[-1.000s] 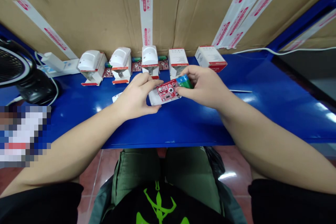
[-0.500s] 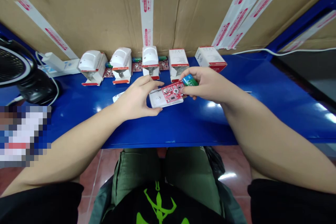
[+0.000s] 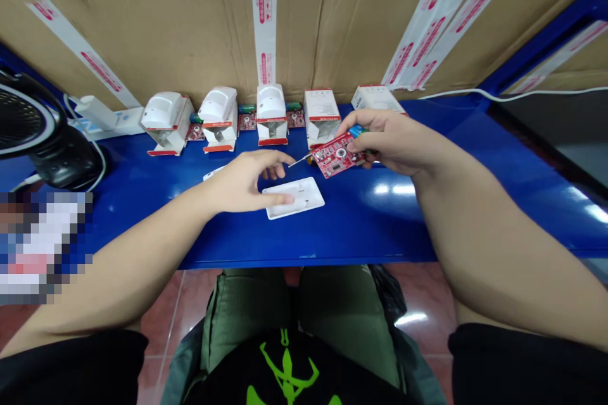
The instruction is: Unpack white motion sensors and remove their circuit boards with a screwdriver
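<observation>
Right hand [image 3: 399, 142]: fingers clamped on the near and far edges of a red circuit board [image 3: 335, 155], holding it tilted just above the counter [image 3: 370, 234].

Left hand [image 3: 242, 183]: fingers apart and loosely curled, with the thumb tip touching a white plastic plate [image 3: 304, 193]; the hand is not on the board.

Board position: in the air between the hands, to the right of the plate and not touching it. A blue-green cylindrical part [image 3: 357, 131] sits at its far end, partly hidden by the fingers. A thin metal rod [image 3: 299, 161] sticks out to the left from beneath the board; whether it is attached cannot be told.

Handling: the board looks light and stiff but brittle, with small exposed components likely to be easily knocked. The safest hold seems to be by its bare edges, keeping pressure off the parts. The smooth plate looks light and may slide on the glossy counter.

Change: the board has lifted off the plate and moved right, and the left hand has let go of it. The plate now lies uncovered.

Around: white motion sensors [image 3: 270, 104] stand in a row along the back of the counter, before a taped cardboard wall [image 3: 142, 25].
</observation>
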The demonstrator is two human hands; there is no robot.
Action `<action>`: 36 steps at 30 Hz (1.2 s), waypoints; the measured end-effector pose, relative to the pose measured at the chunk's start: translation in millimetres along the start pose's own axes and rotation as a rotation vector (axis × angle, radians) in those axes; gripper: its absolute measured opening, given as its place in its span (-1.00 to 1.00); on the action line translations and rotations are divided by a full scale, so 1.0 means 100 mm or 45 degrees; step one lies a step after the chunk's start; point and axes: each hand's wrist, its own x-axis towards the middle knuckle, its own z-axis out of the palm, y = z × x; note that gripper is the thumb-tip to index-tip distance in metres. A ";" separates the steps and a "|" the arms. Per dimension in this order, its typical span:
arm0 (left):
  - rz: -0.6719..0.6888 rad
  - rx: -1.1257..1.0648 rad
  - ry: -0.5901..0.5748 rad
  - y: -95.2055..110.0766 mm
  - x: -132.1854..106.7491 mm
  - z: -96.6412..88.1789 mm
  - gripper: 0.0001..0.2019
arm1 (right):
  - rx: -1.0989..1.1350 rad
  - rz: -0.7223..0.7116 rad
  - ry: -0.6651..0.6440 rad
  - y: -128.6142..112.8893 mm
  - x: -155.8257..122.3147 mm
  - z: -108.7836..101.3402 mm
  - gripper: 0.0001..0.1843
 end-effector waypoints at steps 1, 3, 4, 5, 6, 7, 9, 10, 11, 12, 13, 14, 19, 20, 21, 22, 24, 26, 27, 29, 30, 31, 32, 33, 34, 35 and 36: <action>0.009 -0.048 0.075 0.00 0.00 0.00 -0.51 | 0.010 -0.014 -0.019 0.01 0.01 0.01 -0.74; 0.004 -0.123 0.177 -0.01 0.01 0.00 -0.66 | 0.024 -0.021 -0.078 0.03 0.01 0.02 -0.73; 0.002 -0.152 0.189 -0.01 0.02 0.00 -0.68 | 0.031 -0.010 -0.110 0.04 0.02 0.02 -0.72; 0.001 -0.180 0.180 -0.02 0.02 0.00 -0.69 | 0.039 0.005 -0.138 0.05 0.02 0.03 -0.71; 0.003 -0.208 0.165 -0.02 0.02 0.00 -0.69 | 0.051 0.025 -0.161 0.06 0.03 0.03 -0.71; 0.005 -0.236 0.158 -0.02 0.03 0.00 -0.69 | 0.067 0.043 -0.178 0.06 0.04 0.03 -0.71; 0.008 -0.302 0.168 -0.02 0.03 0.01 -0.67 | 0.108 0.072 -0.198 0.07 0.05 0.03 -0.71; 0.007 -0.341 0.175 -0.01 0.03 0.01 -0.65 | 0.131 0.085 -0.200 0.08 0.06 0.03 -0.72; 0.006 -0.383 0.178 0.00 0.02 0.02 -0.63 | 0.153 0.095 -0.199 0.08 0.06 0.04 -0.72; 0.005 -0.426 0.177 0.01 0.02 0.02 -0.61 | 0.173 0.104 -0.195 0.08 0.06 0.04 -0.73; 0.005 -0.467 0.176 0.02 0.02 0.02 -0.61 | 0.187 0.111 -0.188 0.08 0.06 0.04 -0.74; 0.006 -0.501 0.179 0.03 0.01 0.02 -0.62 | 0.196 0.116 -0.185 0.08 0.06 0.04 -0.74; -0.035 -0.524 0.178 0.04 0.02 0.00 -0.66 | 0.211 0.096 -0.252 0.09 0.05 0.07 -0.72; -0.046 -0.526 0.176 0.04 0.02 -0.01 -0.64 | 0.216 0.088 -0.291 0.10 0.05 0.09 -0.71; -0.047 -0.537 0.177 0.03 0.03 -0.01 -0.62 | 0.224 0.080 -0.330 0.11 0.05 0.12 -0.69; -0.040 -0.550 0.173 0.02 0.04 -0.01 -0.60 | 0.234 0.075 -0.364 0.11 0.05 0.15 -0.68; -0.026 -0.553 0.150 0.01 0.05 -0.01 -0.59 | 0.242 0.071 -0.406 0.11 0.05 0.20 -0.67; -0.043 -0.514 0.144 0.00 0.05 0.00 -0.60 | 0.224 0.068 -0.406 0.11 0.05 0.21 -0.67; -0.057 -0.489 0.161 -0.01 0.05 -0.01 -0.59 | 0.206 0.063 -0.395 0.10 0.04 0.18 -0.67; -0.061 -0.427 0.218 -0.02 0.04 -0.04 -0.55 | 0.154 0.044 -0.354 0.07 0.02 0.09 -0.68; -0.042 -0.374 0.242 -0.03 0.03 -0.07 -0.54 | 0.124 0.031 -0.317 0.06 0.00 0.03 -0.68; -0.012 -0.294 0.247 -0.04 0.03 -0.10 -0.55 | 0.088 0.018 -0.275 0.05 -0.02 -0.05 -0.68; 0.021 -0.189 0.234 -0.05 0.02 -0.15 -0.58 | 0.046 0.006 -0.233 0.03 -0.04 -0.13 -0.69; 0.053 -0.070 0.206 -0.07 0.01 -0.19 -0.63 | 0.000 -0.007 -0.194 0.02 -0.06 -0.21 -0.69; 0.075 0.050 0.170 -0.08 0.01 -0.23 -0.67 | -0.054 -0.013 -0.176 0.01 -0.08 -0.28 -0.69; 0.085 0.163 0.129 -0.10 0.00 -0.26 -0.71 | -0.118 -0.011 -0.187 0.00 -0.09 -0.35 -0.69; 0.078 0.260 0.091 -0.12 0.00 -0.29 -0.72 | -0.191 -0.001 -0.228 0.00 -0.10 -0.41 -0.69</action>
